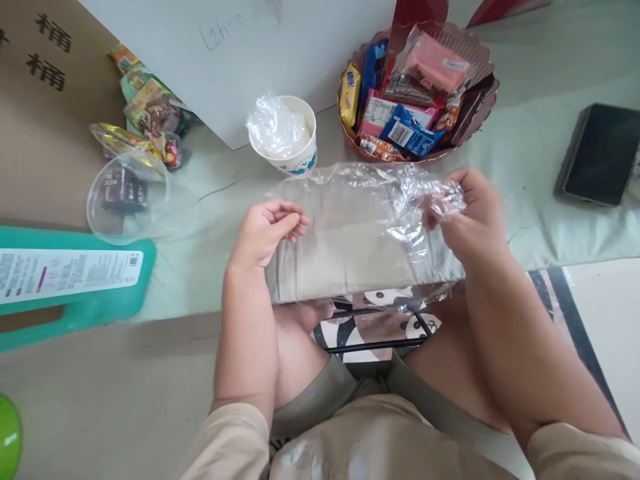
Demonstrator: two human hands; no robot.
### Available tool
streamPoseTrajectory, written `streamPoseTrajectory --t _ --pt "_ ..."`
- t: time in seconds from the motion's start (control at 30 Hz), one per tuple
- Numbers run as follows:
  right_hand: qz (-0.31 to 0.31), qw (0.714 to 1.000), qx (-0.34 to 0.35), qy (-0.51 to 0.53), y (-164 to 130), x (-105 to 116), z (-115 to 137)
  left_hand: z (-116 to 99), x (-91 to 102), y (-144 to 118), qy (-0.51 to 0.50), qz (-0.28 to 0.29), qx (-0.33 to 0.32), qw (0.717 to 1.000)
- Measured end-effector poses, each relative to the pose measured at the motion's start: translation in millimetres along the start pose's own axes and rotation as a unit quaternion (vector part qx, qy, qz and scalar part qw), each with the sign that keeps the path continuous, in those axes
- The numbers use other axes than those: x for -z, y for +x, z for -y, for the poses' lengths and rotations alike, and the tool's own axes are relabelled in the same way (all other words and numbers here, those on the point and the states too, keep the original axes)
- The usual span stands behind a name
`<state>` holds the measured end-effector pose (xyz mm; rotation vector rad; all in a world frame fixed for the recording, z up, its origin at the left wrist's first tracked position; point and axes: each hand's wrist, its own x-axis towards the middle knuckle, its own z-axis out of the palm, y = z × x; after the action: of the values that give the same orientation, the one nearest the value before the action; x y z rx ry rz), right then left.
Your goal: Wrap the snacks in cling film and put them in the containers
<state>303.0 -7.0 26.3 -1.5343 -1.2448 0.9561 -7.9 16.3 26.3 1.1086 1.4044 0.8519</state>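
A clear plastic bag [350,230] lies spread in front of me, over the edge of the cloth-covered surface. My right hand [475,217] is closed on its bunched, crinkled upper right part. At the left side of the bag, my left hand [267,230] has its fingers bent together with the thumb against them, pinching the thin film; the exact grip is hard to see. Just beyond the bag stands a white paper cup [299,159] with crumpled clear plastic [275,123] in it.
A scalloped bowl [483,113] of wrapped snacks sits behind the bag. A black device [595,153] lies at right. To the left are a clear plastic cup [107,223] on its side, snack packets [150,107], a teal container [115,303] and a cardboard box [45,140]. A white board [200,60] stands behind.
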Motion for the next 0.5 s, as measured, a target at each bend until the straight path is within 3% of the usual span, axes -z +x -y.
streamPoseTrajectory --t 0.13,0.27,0.33,0.4,0.5 --pt "0.054 0.998 -0.014 0.001 -0.6 4.9 5.6 4.7 -7.2 5.7 -0.011 -0.135 -0.135 0.982" --pt "0.135 0.99 -0.021 0.039 -1.5 5.4 6.4 6.0 -6.4 5.8 -0.039 -0.159 -0.194 0.967" --pt "0.108 0.993 0.007 0.047 -1.8 3.3 4.4 6.5 -5.7 5.1 -0.044 -0.169 -0.214 0.961" --pt "0.04 0.997 0.07 0.015 -1.8 1.2 2.0 6.3 -5.4 4.4 -0.062 -0.175 -0.227 0.956" --pt "-0.046 0.985 0.162 -0.03 -1.0 -0.1 -2.0 4.7 -4.8 3.3 -0.099 -0.139 -0.231 0.958"
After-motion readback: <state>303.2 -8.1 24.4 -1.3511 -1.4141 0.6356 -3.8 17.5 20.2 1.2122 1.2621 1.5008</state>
